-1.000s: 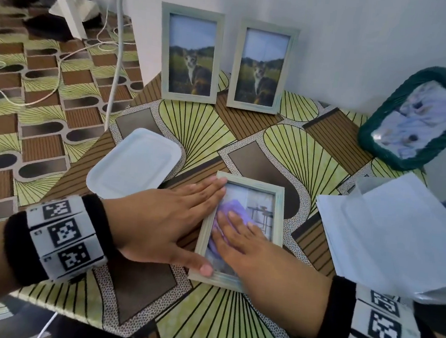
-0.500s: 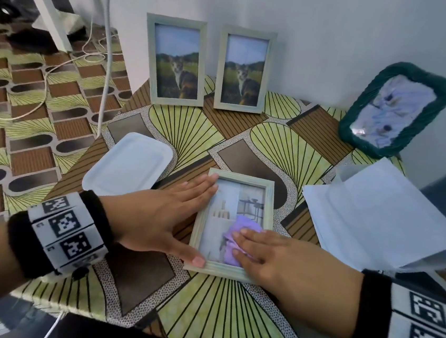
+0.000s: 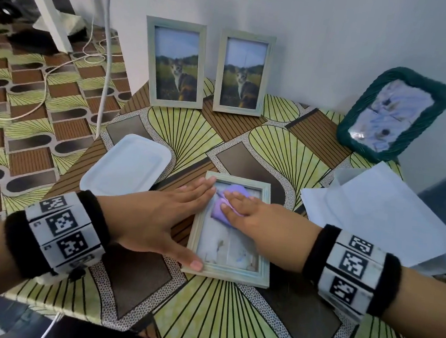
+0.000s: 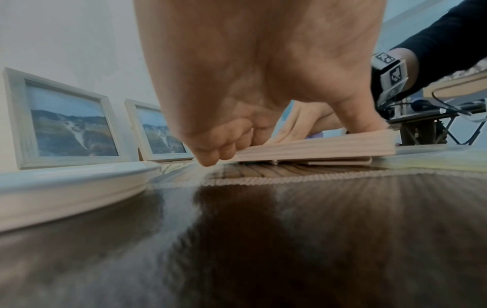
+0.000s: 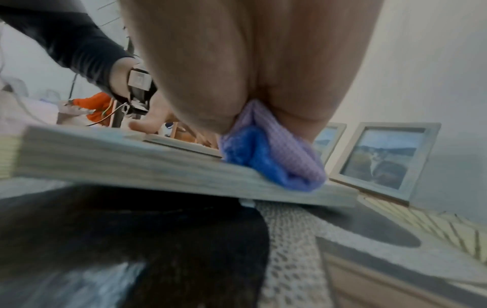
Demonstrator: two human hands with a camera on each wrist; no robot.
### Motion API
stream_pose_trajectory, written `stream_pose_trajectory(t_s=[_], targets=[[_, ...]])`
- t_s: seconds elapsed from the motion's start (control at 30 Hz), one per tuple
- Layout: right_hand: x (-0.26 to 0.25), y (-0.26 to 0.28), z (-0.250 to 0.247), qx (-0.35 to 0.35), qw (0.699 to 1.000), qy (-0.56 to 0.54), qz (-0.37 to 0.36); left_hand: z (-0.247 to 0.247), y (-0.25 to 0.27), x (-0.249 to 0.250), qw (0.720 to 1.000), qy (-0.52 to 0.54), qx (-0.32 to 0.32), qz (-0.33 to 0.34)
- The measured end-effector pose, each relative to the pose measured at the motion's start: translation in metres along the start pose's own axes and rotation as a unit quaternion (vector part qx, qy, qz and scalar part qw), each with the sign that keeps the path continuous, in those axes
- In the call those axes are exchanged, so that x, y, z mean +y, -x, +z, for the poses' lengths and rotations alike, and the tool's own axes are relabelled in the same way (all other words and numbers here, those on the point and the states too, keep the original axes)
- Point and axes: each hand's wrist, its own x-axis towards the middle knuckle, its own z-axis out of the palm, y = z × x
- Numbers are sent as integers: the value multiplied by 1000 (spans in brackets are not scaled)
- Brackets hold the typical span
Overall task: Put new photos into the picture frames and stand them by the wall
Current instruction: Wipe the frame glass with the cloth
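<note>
Plainly, the biggest hazard sits under everything: the glossy patterned table [image 3: 228, 320] gives little grip, so the flat frame [image 3: 228, 275] could skid toward the near edge if the wiping push outruns the brace. That frame lies face up at the middle of the table, raised slightly on its back hardware (the wrist views show a gap beneath), so hard pressure on one end may rock it or stress the glass. The two finished frames [image 3: 176, 63] stand against the wall, well apart, and look safe. The left hand [image 3: 156, 217] lies open and flat along the frame's left rail, thumb on the near corner; if it lifts, the frame is free to slide. The right hand [image 3: 255, 216] presses flat fingers on a purple cloth [image 3: 223, 210], holding nothing else; a bunched fold could smear rather than clean.
</note>
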Motion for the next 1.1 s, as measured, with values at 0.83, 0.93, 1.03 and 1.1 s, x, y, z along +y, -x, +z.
stream_pose_trajectory(t_s=[0.83, 0.93, 1.03, 1.1], targets=[[-8, 39, 18, -34, 990, 70, -118, 0, 1, 0, 999, -37, 0, 3], [-6, 43, 19, -32, 993, 63, -91, 1, 0, 0, 999, -34, -4, 6], [-2, 39, 17, -18, 996, 64, -66, 3, 0, -1, 999, -37, -7, 7], [4, 31, 13, -14, 996, 75, -47, 4, 0, -1, 999, -40, -8, 7]])
